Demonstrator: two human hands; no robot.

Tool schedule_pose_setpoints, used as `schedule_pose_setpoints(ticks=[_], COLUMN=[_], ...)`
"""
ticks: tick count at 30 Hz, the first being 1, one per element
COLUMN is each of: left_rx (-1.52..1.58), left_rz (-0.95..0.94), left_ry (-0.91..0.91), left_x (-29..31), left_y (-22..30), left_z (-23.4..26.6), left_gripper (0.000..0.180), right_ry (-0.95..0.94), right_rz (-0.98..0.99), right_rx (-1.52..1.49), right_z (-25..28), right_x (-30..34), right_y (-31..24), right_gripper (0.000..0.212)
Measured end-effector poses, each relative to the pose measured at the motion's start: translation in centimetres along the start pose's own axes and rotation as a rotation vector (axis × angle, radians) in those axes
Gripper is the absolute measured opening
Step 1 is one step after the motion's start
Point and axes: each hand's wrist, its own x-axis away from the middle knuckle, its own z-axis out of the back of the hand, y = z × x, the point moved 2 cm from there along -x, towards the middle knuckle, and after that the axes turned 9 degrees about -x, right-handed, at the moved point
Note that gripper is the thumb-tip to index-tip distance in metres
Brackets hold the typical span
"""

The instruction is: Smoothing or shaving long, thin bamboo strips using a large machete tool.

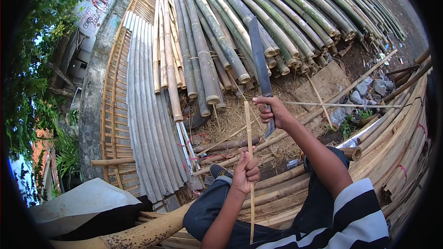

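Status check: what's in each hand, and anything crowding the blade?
Left hand gripping thin bamboo strip, upright. Right hand holding machete, blade up. Bamboo poles stacked beyond; nothing touching the blade.

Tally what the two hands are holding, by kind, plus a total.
Large knife, in the right hand: 1
Thin bamboo strip, upright in the left hand: 1
Long thin bamboo sliver, running out from the right hand: 1
Total: 3
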Motion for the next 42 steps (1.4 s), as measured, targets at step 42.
schedule_pose_setpoints(ticks=[42], left_rx=[-0.703], left_rz=[-0.382], left_ry=[0.772], left_x=[-1.2], left_y=[1.1], left_z=[2.4], left_gripper=[0.007], right_ry=[-0.219], right_rz=[0.113], right_rx=[1.529], right_z=[0.0], right_x=[0.0], right_y=[7.2], right_gripper=[0.032])
